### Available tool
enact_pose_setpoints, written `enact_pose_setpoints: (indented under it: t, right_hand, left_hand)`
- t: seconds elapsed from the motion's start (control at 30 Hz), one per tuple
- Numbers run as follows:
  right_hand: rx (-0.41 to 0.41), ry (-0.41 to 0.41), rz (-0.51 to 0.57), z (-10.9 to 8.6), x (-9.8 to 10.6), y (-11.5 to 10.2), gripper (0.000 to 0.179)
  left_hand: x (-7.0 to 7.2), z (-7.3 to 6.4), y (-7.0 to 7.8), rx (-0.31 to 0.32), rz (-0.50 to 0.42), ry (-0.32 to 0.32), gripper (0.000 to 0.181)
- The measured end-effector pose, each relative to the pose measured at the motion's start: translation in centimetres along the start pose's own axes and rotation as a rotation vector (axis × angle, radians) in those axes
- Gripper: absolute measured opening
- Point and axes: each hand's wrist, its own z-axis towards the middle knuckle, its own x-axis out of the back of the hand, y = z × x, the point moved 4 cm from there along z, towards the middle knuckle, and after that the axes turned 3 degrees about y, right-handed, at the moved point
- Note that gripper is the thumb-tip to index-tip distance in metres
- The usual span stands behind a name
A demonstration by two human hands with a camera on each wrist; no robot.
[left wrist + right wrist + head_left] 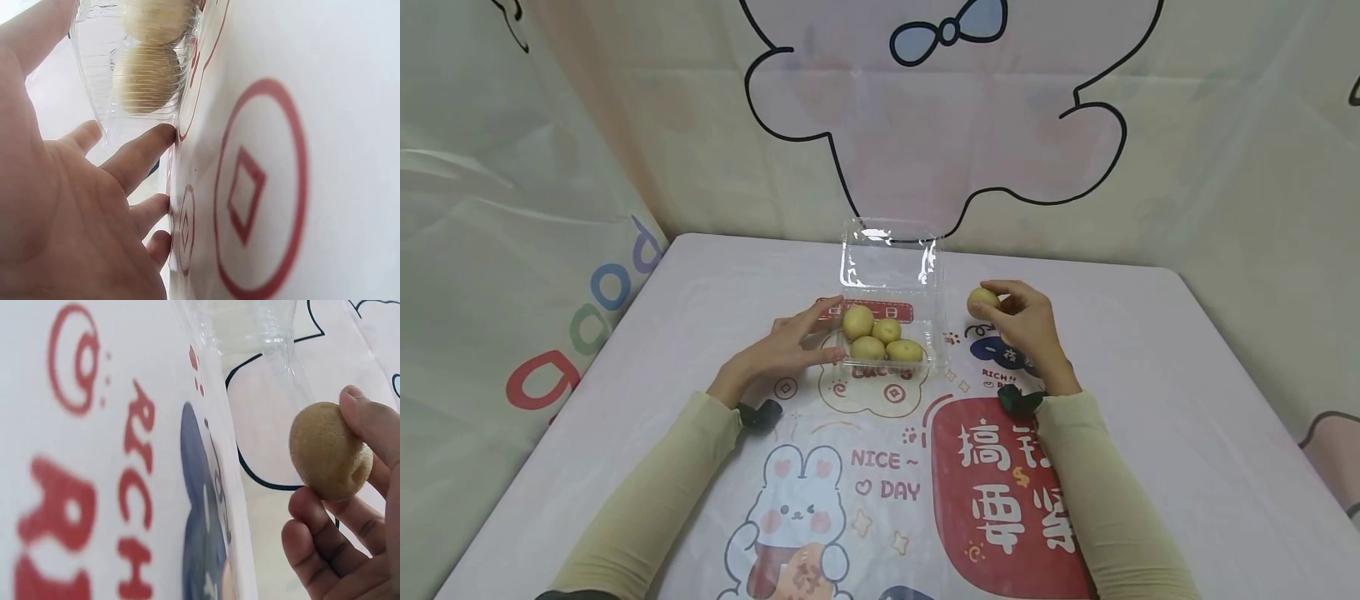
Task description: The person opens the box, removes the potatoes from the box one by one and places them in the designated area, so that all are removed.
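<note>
A clear plastic clamshell box (934, 333) stands on the table with its lid (891, 258) raised at the back. Several round yellowish fruits (867, 348) lie inside it. My left hand (782, 343) rests at the box's left side, thumb and fingers spread and fairly straight, the fingertips right at the wall. In the left wrist view, two fruits (147, 80) show through the ribbed plastic. To the right of the box, my right hand (1026, 321) pinches one fruit (328, 450) between thumb and fingers, above the table. A dimple shows on that fruit's end.
A white tablecloth (700, 283) printed with a rabbit, lettering and a red panel covers the table. Behind it hangs a pale curtain (1187, 183) with a cartoon outline. Dark camera mounts (1021, 401) sit at both wrists.
</note>
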Motion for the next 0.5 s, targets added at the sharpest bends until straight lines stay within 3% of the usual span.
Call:
enact_pose_setpoints:
  t: [0.17,0.5]
  right_hand:
    - [-0.094,-0.054,-0.009,-0.2,0.3,0.8,0.043]
    - [-0.176,-0.171,-0.058,-0.5,0.2,1.7,0.046]
  left_hand:
    - [-0.2,0.0,-0.2,-0.012,-0.026,0.0,0.093]
    - [-0.1,0.1,-0.3,-0.015,-0.02,0.005,0.093]
